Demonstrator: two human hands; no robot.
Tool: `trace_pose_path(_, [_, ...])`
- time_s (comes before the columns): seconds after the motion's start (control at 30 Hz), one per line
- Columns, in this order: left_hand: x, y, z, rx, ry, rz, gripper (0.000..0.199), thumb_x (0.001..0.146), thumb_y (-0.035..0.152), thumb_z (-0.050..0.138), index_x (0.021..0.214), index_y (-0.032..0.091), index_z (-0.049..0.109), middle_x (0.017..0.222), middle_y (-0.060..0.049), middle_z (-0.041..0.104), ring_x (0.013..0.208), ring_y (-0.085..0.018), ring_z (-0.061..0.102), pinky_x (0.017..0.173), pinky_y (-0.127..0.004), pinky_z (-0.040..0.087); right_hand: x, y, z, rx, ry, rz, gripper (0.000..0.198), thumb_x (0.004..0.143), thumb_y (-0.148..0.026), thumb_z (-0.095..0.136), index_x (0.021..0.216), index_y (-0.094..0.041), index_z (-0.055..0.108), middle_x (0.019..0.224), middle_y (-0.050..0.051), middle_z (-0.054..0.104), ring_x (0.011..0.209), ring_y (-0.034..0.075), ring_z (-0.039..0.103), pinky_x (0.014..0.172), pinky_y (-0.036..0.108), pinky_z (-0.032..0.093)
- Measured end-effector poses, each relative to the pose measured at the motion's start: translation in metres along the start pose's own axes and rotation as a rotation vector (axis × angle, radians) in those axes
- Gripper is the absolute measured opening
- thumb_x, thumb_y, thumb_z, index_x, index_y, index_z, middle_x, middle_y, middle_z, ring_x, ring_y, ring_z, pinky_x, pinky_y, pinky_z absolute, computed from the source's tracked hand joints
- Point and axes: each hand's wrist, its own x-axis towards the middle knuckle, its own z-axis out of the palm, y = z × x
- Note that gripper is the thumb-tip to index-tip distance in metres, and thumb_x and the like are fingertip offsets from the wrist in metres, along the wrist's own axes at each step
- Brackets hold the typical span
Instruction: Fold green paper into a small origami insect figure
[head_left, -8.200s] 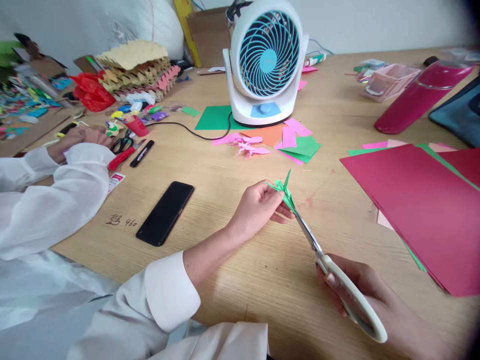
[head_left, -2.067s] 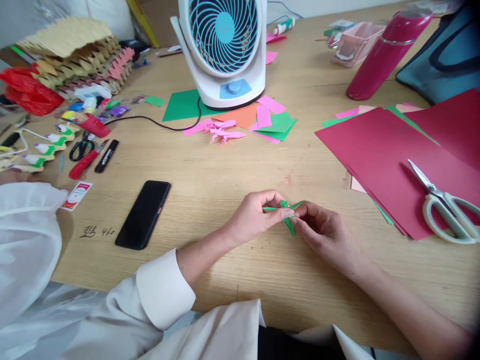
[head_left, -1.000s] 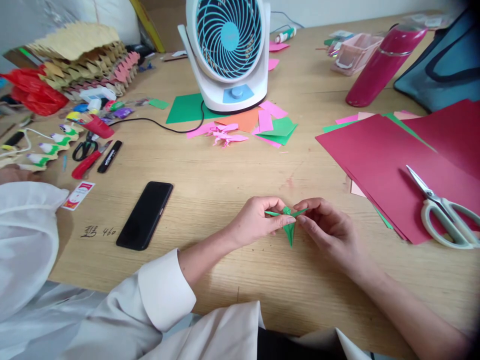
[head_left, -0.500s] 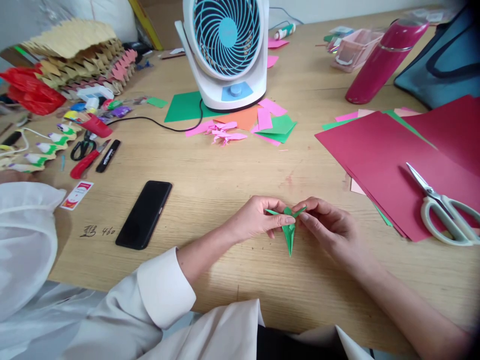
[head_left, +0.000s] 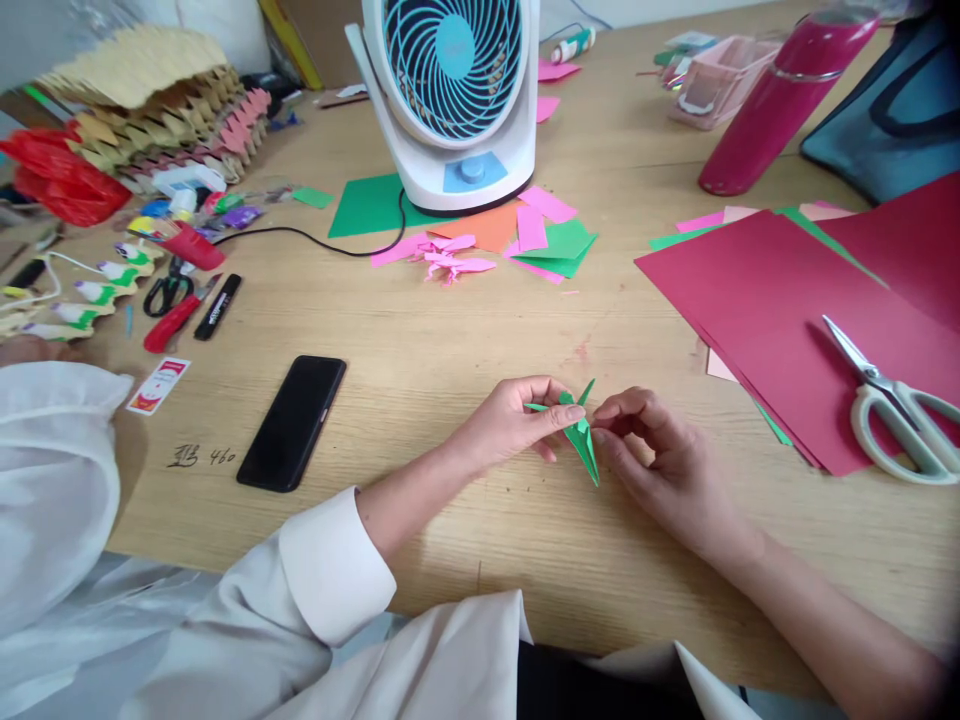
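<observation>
Between the thumb and fingers of my left hand [head_left: 532, 415], a folded green paper figure [head_left: 581, 432] is pinched, with narrow points sticking out to several sides. One long point angles down toward the table, and another rises between my hands. Just right of the figure is my right hand [head_left: 660, 460], its thumb and index fingertip slightly apart with nothing visible between them. The other fingers of that hand are curled. Farther back on the table lie folded pink paper figures [head_left: 454, 260].
A black phone [head_left: 292, 423] lies to the left. White-handled scissors [head_left: 881, 395] rest on red paper sheets [head_left: 757, 290] at right. Behind stand a white fan [head_left: 457, 180] and a pink bottle [head_left: 772, 110]. A red-handled knife [head_left: 171, 325] lies at left, near another person's white sleeve [head_left: 52, 480].
My right fingers have let go of the green figure's upper point and moved slightly right. The figure has tilted in my left hand, its lower point swinging right.
</observation>
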Motion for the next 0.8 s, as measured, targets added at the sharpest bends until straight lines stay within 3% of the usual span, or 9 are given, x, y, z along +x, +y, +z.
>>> trace_pose_path(0.2, [0.0005, -0.0026, -0.0006, -0.018, 0.011, 0.011, 0.040, 0.071, 0.047, 0.079, 0.080, 0.014, 0.059, 0.071, 0.001, 0.062, 0.058, -0.007, 0.057, 0.045, -0.016, 0.049, 0.0010, -0.0003, -0.0017, -0.259, -0.027, -0.284, 0.023, 0.089, -0.002, 0.057, 0.102, -0.020, 0.052, 0.088, 0.002, 0.055, 0.075, 0.012, 0.054, 0.067, 0.027, 0.048])
trace_pose_path(0.4, [-0.0013, -0.0005, 0.0027, -0.043, 0.025, 0.025, 0.042, 0.070, 0.049, 0.080, 0.078, 0.015, 0.057, 0.070, 0.002, 0.062, 0.056, -0.008, 0.059, 0.041, -0.014, 0.045, -0.0014, 0.0037, -0.0063, -0.489, -0.051, -0.472, 0.028, 0.087, -0.002, 0.060, 0.111, -0.017, 0.054, 0.097, 0.008, 0.058, 0.086, 0.017, 0.058, 0.071, 0.030, 0.051])
trace_pose_path(0.8, [-0.0030, -0.0003, 0.0013, -0.050, -0.065, -0.051, 0.043, 0.069, 0.051, 0.081, 0.078, 0.014, 0.061, 0.072, 0.000, 0.064, 0.061, -0.009, 0.063, 0.041, -0.014, 0.044, -0.0045, -0.0023, -0.0081, -0.588, -0.022, -0.571, 0.030, 0.086, 0.002, 0.061, 0.112, -0.013, 0.057, 0.097, 0.010, 0.064, 0.085, 0.016, 0.061, 0.075, 0.029, 0.051])
